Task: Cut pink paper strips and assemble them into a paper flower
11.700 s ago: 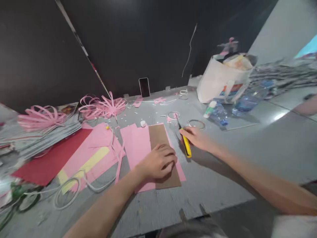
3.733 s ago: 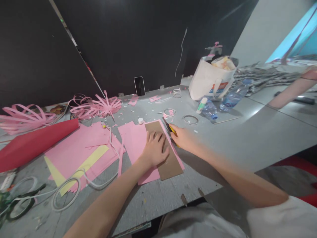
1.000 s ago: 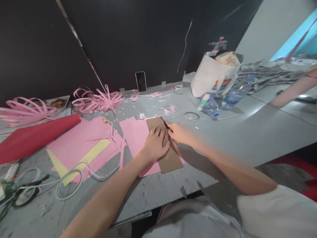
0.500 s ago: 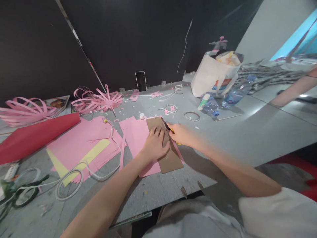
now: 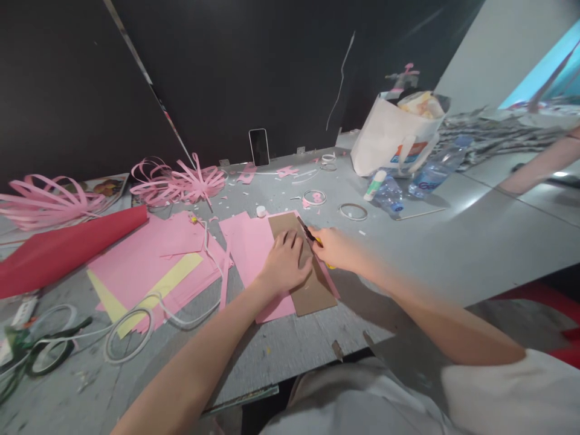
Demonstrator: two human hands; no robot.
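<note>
My left hand presses flat on a brown cardboard strip that lies on a pink paper sheet. My right hand grips a yellow utility knife, its blade running along the strip's right edge near the far end. Both hands sit close together at the middle of the grey table.
More pink and yellow sheets and a red sheet lie to the left, with white cord and scissors. Pink paper flowers, a phone, a white bag, bottles and wire rings stand behind. Another person's arm is at far right.
The knife hand has slid slightly toward me along the cardboard's right edge over the last second. My left hand stays pressed on the strip.
</note>
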